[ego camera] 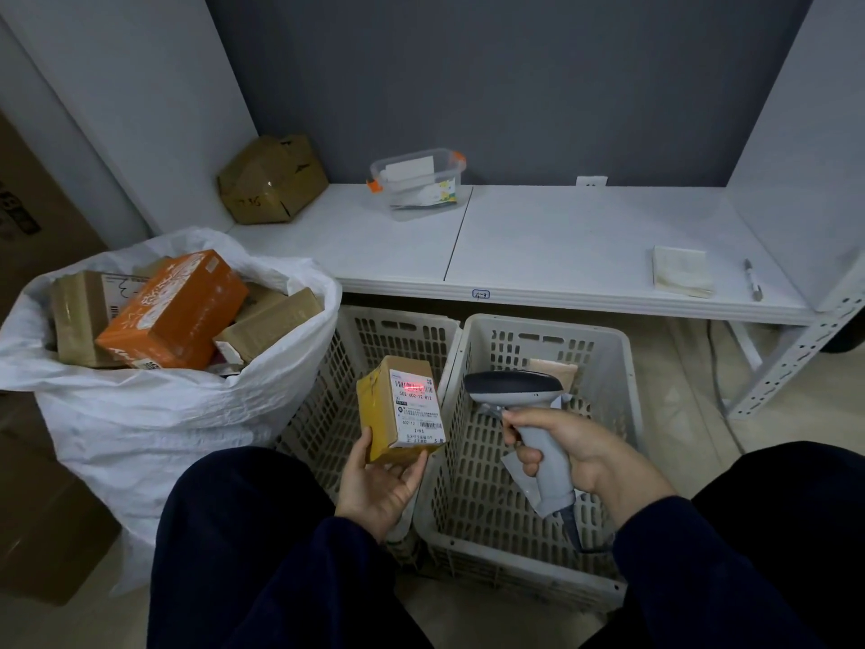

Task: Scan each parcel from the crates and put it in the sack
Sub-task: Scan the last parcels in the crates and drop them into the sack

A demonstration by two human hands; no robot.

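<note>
Two dark-trousered knees [243, 545] are filling the bottom of the frame, with both hands reaching out between them. The left hand [381, 484], at lower centre, is gripping a small yellow-brown parcel [400, 409] from below, thumb on its left side and fingers curling round the bottom edge, holding it upright over the gap between two pale plastic crates. Its white shipping label [419, 407] is facing the camera, and a red scan line [414, 385] is glowing across the barcode near the top. The right hand [566, 454], just right of centre, is clasping the grey handle of a barcode scanner [515, 388], whose dark head is pointing left at the parcel, close beside it but apart.

The right crate [608, 367] is sitting below the scanner, with a flat beige packet [554, 370] leaning at its far wall. The left crate [398, 334] is standing just behind the parcel. At the left of the frame a white woven sack [140, 428] is standing open, touching the left crate and holding several cardboard parcels, an orange box [173, 311] lying uppermost.

Across the upper half a white shelf [561, 245] is running, carrying a crumpled cardboard box [271, 180] at its left end, a clear lidded tub [416, 182] near the middle, and a folded cloth [681, 271] beside a pen [753, 279] at the right.
</note>
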